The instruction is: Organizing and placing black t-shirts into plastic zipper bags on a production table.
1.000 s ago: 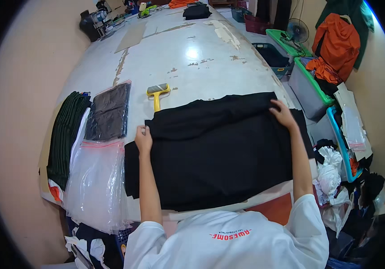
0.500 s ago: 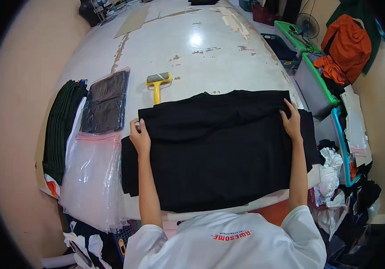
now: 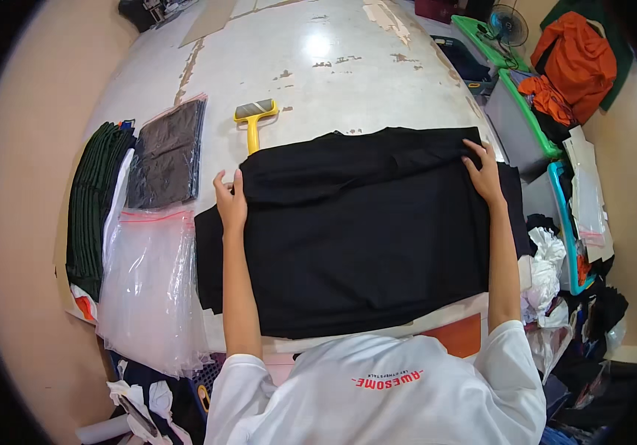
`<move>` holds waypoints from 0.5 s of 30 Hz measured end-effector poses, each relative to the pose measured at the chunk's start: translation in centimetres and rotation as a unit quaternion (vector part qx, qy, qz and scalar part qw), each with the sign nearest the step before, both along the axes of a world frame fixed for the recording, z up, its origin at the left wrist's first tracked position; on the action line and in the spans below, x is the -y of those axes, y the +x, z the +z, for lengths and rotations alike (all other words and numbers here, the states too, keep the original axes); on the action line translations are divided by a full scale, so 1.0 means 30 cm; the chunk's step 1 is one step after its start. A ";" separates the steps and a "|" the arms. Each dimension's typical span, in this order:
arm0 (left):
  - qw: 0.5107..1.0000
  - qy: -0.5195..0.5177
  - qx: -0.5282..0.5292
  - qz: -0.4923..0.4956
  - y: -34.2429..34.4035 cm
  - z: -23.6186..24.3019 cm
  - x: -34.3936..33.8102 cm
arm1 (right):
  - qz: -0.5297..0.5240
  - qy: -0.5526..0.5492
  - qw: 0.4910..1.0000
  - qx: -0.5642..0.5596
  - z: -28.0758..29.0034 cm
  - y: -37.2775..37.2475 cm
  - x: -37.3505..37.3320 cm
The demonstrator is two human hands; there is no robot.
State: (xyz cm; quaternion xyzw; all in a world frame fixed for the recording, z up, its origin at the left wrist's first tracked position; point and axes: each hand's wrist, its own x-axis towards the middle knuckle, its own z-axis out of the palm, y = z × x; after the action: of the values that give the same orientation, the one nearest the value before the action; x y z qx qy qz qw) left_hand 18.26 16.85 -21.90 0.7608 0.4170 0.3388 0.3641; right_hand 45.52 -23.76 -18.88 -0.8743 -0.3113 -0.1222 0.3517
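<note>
Two hands pin the soft black folded fabric garment (image 3: 363, 230) at your tabletop's (image 3: 333, 67) near edge: left hand (image 3: 231, 202) and right hand (image 3: 483, 174) press flat, fingers spread, on its far corners. It probably drapes limply; grip the folded edges.

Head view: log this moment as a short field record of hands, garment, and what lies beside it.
surface: worn white table
left hand: flat on the left edge of the black cloth garment
right hand: flat on the garment's upper right corner
garment state: spread flat, top part folded over
beyond garment: yellow-handled roller
left of garment: clear plastic bags, bagged dark garment, stack of dark green cloth
</note>
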 end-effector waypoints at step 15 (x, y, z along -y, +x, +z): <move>0.968 0.192 0.023 -0.161 -0.197 0.173 0.130 | 0.073 0.183 0.957 -0.211 0.147 -0.192 0.165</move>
State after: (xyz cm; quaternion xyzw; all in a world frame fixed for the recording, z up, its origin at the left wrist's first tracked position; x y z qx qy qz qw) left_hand 12.35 12.95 -16.71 0.8657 0.2071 0.3670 0.2702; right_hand 39.74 -28.71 -14.47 -0.7759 -0.2652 0.0362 0.5713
